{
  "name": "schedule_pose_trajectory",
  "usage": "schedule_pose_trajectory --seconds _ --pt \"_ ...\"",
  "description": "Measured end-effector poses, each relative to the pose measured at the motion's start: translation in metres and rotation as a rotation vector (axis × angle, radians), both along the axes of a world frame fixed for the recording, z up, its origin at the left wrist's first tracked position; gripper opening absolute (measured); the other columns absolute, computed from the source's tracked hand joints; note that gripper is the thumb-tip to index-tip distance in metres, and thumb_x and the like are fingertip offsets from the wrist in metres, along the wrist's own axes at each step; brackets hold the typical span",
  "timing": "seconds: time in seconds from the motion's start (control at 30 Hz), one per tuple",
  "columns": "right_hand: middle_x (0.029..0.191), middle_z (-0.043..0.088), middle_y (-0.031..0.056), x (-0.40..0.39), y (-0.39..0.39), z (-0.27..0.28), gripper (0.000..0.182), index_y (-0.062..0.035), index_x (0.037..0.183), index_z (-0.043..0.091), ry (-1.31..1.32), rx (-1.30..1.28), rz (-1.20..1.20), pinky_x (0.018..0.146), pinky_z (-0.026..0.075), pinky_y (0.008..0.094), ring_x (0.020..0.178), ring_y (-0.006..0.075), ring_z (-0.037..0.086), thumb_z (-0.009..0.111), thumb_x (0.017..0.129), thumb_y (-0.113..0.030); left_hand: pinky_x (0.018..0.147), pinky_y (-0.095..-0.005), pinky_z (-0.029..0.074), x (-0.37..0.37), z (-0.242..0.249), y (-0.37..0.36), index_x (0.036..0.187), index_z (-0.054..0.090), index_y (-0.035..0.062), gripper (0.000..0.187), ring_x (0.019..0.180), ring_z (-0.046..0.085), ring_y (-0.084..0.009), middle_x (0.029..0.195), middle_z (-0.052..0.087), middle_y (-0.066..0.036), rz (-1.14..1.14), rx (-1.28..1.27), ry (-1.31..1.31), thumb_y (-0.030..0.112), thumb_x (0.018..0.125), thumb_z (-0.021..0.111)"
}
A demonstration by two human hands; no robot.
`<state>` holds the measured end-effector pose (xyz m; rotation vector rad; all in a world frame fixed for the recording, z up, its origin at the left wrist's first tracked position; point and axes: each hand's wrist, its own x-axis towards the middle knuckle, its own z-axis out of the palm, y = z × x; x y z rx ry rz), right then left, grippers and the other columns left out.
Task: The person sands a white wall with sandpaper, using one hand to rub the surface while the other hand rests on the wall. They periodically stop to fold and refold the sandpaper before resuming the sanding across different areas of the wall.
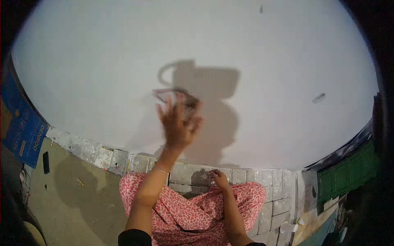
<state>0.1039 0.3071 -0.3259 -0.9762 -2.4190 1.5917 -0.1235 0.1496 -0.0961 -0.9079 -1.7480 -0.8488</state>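
My left hand [179,123] is raised in front of the large white surface [111,61], its fingers spread. A dark, thin thing with a pale part [188,98], blurred by motion, shows at the fingertips; I cannot make out what it is or whether the hand holds it. Lower down, my right hand [219,179] rests near my knee, over the patterned pink trousers, with its fingers curled; nothing can be made out in them. Two small grey marks, one at the right [319,98] and one near the top [261,10], show on the white surface.
Grey paving blocks [184,174] run along the white surface's lower edge. A blue printed box [25,127] and a dark flat object [46,162] lie at the left. At the right are a green slatted crate [347,168] and a white cup [288,227].
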Motion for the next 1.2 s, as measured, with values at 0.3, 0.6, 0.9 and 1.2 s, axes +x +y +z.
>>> schedule_pose_trajectory --seconds 0.3,0.6,0.9,1.2 --pt "0.089 0.064 0.0087 0.002 0.016 -0.043 0.027 0.0029 0.102 0.06 0.072 0.032 0.038 0.071 0.046 0.029 0.08 0.016 0.058 0.054 0.09 -0.02 0.104 -0.0618 -0.001 -0.014 0.009 -0.021 0.139 0.035 0.0239 0.054 0.136 0.006 -0.0426 0.148 0.009 -0.023 0.062 0.403 -0.203 0.049 0.091 0.038" --pt "0.09 0.064 0.0086 0.002 0.006 -0.012 0.026 0.0013 0.103 0.06 0.011 -0.06 0.023 0.068 0.047 0.0292 0.078 0.0149 0.058 0.055 0.09 -0.021 0.102 -0.0633 0.0 0.051 -0.035 0.042 0.128 0.048 0.0374 0.042 0.137 0.013 -0.0328 0.149 0.022 0.001 -0.164 -0.374 0.203 0.043 0.086 0.05" --pt "0.092 0.065 0.0087 0.002 -0.001 -0.001 0.026 0.0009 0.101 0.061 0.093 -0.078 0.031 0.073 0.046 0.0299 0.082 0.0151 0.058 0.056 0.089 -0.021 0.105 -0.0574 0.001 -0.035 0.012 -0.033 0.137 0.035 0.0076 0.055 0.135 0.008 -0.0424 0.145 0.019 -0.024 0.077 0.345 -0.077 0.039 0.092 0.039" --pt "0.091 0.065 0.0087 -0.001 0.007 -0.02 0.027 -0.0002 0.103 0.062 -0.043 0.015 -0.005 0.074 0.047 0.0291 0.084 0.0141 0.059 0.055 0.089 -0.023 0.104 -0.0615 0.003 0.015 0.087 0.024 0.134 0.042 0.0274 0.045 0.136 0.011 -0.0395 0.147 0.023 -0.01 -0.027 0.114 0.074 0.039 0.09 0.042"
